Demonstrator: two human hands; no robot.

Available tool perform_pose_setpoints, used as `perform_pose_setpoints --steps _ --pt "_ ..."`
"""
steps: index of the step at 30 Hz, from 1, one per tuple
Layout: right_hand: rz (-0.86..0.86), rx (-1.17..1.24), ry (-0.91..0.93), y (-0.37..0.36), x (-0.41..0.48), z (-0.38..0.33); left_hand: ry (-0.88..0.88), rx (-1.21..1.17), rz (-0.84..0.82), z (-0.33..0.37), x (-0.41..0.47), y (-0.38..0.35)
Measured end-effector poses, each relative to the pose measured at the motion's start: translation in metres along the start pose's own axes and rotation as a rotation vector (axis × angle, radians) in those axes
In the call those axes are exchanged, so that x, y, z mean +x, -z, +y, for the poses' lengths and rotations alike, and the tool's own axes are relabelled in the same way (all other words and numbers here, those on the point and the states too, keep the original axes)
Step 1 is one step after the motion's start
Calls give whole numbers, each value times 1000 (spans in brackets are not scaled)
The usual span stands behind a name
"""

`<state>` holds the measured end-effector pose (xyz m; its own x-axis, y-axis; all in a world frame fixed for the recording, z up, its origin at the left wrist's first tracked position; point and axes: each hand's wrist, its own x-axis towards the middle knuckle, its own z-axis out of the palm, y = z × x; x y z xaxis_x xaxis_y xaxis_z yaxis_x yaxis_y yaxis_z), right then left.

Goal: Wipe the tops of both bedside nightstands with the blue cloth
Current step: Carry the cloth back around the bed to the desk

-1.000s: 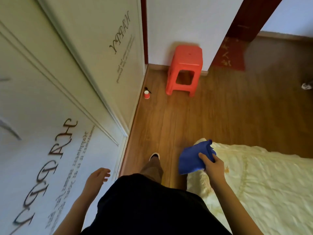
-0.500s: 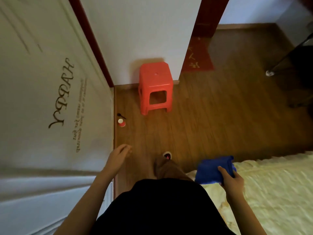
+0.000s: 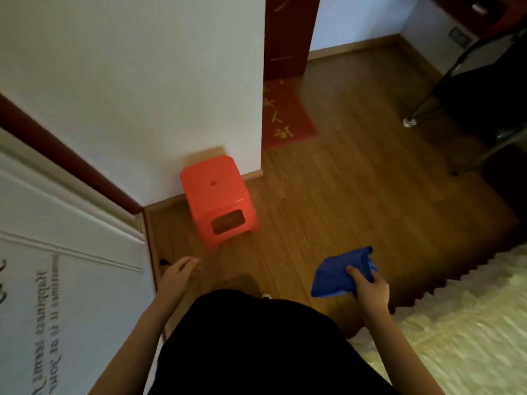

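Note:
A bunched blue cloth (image 3: 336, 276) hangs in my right hand (image 3: 369, 289), which grips it over the wooden floor beside the bed's corner. My left hand (image 3: 178, 276) swings at my side near the white wardrobe, fingers loosely curled and holding nothing. No nightstand is in view.
A red plastic stool (image 3: 219, 199) stands against the white wall ahead. The white wardrobe (image 3: 57, 252) with lettering runs along the left. A cream-covered bed (image 3: 456, 323) fills the lower right. A red doormat (image 3: 286, 112) lies in the doorway, and a dark chair with metal legs (image 3: 467, 89) stands at the upper right.
I have walked forward and turned right: the stool came closer, the bed slid right, the doorway and chair came into view. The cloth stayed in my right hand.

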<state>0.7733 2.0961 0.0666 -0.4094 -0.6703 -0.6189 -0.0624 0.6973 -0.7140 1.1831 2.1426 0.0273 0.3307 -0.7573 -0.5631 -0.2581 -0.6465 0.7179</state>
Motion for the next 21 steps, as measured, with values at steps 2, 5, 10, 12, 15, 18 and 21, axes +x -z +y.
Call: perform_pose_setpoints --steps 2,5,10,12,15,18,21 --pt "-25 40 18 -15 21 -32 24 40 6 10 33 3" --pt "-48 93 32 -41 58 -74 71 20 2 33 84 -2" --pt "5 163 19 -77 131 -140 88 -27 -81 105 173 -26" --pt "58 201 21 -82 157 -168 70 7 -147 140 215 -35" --pt "158 242 4 -76 187 -204 32 87 -200 211 274 -55" --pt "259 254 -23 -58 214 -231 -38 91 -255 290 328 -83" --pt "372 269 -57 -34 237 -249 -91 147 -341 364 367 -123"
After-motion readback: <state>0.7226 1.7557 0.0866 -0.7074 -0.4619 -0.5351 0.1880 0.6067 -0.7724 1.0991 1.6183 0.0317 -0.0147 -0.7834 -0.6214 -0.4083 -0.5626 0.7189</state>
